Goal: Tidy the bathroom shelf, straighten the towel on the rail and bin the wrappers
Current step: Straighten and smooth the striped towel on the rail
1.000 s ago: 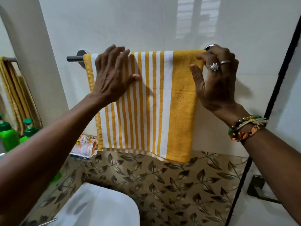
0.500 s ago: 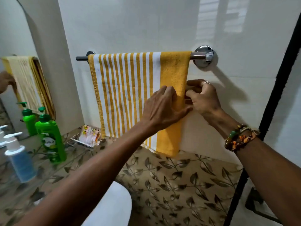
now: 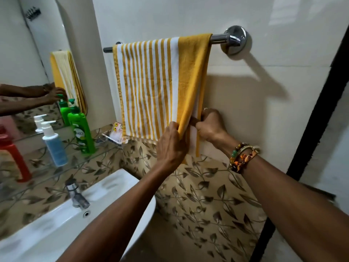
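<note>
A yellow and white striped towel [image 3: 154, 87] hangs over a chrome rail [image 3: 219, 38] on the white wall. My left hand [image 3: 171, 146] grips the front layer at its lower right corner. My right hand [image 3: 210, 125], with beaded bracelets on the wrist, grips the back layer just right of it. The two layers are drawn slightly apart at that corner. A wrapper [image 3: 116, 133] with orange print lies at the far end of the glass shelf [image 3: 102, 151], partly behind the towel's lower left edge.
On the glass shelf stand a green pump bottle [image 3: 82, 133], a blue pump bottle [image 3: 53, 146] and a red bottle [image 3: 13, 157]. A mirror [image 3: 28, 69] is at the left. A white basin [image 3: 75, 210] with a chrome tap [image 3: 76, 193] sits below.
Both hands slid down the towel from the rail to its lower right corner and took hold of its layers. The view moved back and left, bringing the shelf and basin into sight.
</note>
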Tool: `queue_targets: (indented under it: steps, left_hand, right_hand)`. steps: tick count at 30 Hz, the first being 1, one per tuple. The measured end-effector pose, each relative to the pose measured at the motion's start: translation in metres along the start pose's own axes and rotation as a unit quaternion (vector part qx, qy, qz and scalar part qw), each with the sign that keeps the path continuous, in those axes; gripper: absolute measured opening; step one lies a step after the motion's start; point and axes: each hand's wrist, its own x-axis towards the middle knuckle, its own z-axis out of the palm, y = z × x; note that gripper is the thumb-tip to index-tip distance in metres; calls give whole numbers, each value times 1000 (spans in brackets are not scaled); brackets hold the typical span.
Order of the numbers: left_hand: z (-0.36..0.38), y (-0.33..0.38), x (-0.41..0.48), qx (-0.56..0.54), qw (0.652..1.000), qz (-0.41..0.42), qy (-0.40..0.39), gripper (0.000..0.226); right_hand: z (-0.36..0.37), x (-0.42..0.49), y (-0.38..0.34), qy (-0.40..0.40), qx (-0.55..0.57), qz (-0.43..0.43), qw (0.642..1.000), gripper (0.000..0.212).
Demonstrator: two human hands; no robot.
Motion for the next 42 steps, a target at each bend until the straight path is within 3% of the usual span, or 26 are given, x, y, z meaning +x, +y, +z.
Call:
queue_targets:
  steps: [8,12,16,19,21,26,31,35,39,42]
  left_hand:
    - [18,-9,-36,43,998,-38,-31,30]
    - [24,5,-36,57,996,-37,-49,33]
    - [24,8,-30,45,997,-16,-64,41]
    - [14,5,-25,-15,997,70,10,77]
    - [3,13,-15,-66,991,113,22,89]
    - [-24,44,40,-155,977,149,12,79]
    - [-28,66,67,-122,972,197,21,66]
    - [-3,58,44,-119,981,154,5,69]
    - [19,42,13,-109,985,132,-23,68]
    - [32,33,-12,-107,987,114,-44,69]
  right_hand:
    - [7,-23,38,-49,-21,39,998,32]
    - [6,-27,36,-53,-63,1,997,17]
    - [-9,-33,27,-114,-51,-49,991,5]
    - [-22,-35,14,-110,74,-64,989,17]
    - [-29,-30,2,-78,178,-67,979,25]
    - [-46,-11,-44,-79,329,-105,935,64]
    - [-45,-1,-68,-84,326,-115,935,81]
    - [-28,-15,-49,-67,308,-106,943,75]
    - [-16,-24,-15,-78,248,-46,964,112]
    - [-9,-39,4,-105,215,-26,971,116]
